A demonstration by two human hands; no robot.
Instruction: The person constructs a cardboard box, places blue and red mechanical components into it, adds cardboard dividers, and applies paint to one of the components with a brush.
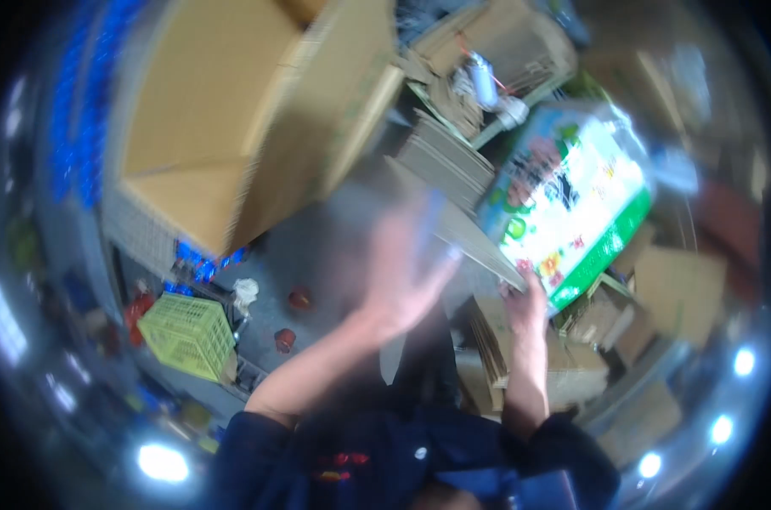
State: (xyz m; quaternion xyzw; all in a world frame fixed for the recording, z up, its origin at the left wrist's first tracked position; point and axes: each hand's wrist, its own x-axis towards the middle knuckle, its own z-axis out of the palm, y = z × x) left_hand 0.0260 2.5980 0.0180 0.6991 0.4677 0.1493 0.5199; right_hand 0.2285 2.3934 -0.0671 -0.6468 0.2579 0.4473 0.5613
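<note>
My left hand (396, 285) is raised at the middle of the view, its thumb apart from the other fingers. Motion smears its fingertips, and nothing shows in it. To the right, my right hand (526, 304) closes on the lower corner of a glossy printed package (576, 200), white and green with flower pictures. Along the package's left side runs a plain cardboard sheet (466, 238), whose lower end meets my right fingers. Whether sheet and package are one piece, I cannot tell. Glare washes out part of the printed face.
A large open cardboard box (207, 110) stands at upper left. Below it is a yellow-green plastic crate (187, 334); small red-brown pieces (284, 341) lie on the floor. Stacked cardboard (445, 161) and a white bottle (482, 81) on a cardboard-filled crate are beyond. More cardboard (678, 293) fills the right.
</note>
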